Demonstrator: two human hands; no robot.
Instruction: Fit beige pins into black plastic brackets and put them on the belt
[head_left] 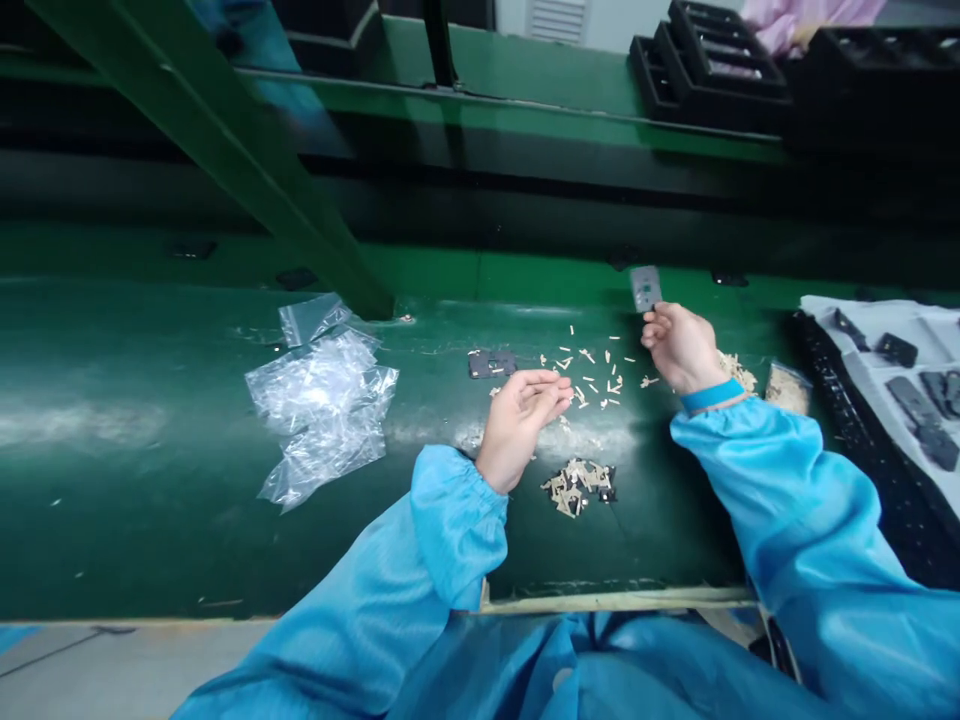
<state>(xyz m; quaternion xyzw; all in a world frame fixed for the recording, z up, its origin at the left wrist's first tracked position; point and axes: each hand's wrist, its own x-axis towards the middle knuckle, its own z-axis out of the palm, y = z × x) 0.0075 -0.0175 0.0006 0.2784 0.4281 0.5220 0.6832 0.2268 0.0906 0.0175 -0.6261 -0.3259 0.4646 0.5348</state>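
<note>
My right hand [681,345] is closed on a corner of a thin grey plate with small cut-outs [646,286], lifted over the back of the green bench. My left hand [523,420] is closed, thumb and fingertips pinched together; anything between them is too small to make out. Under and beyond its fingertips lie several small pale strips [591,384], scattered on the bench. A dark flat part [491,364] with cut-outs rests just behind my left hand. In front of me is a heap of pale and dark small pieces [579,487].
Clear plastic bags [322,400] lie piled at the left. At the right are a small bag of pale pieces [787,388] and a black tray [825,400] with dark parts on white lining. A green post [247,170] slants across the left; black trays [720,60] stand behind.
</note>
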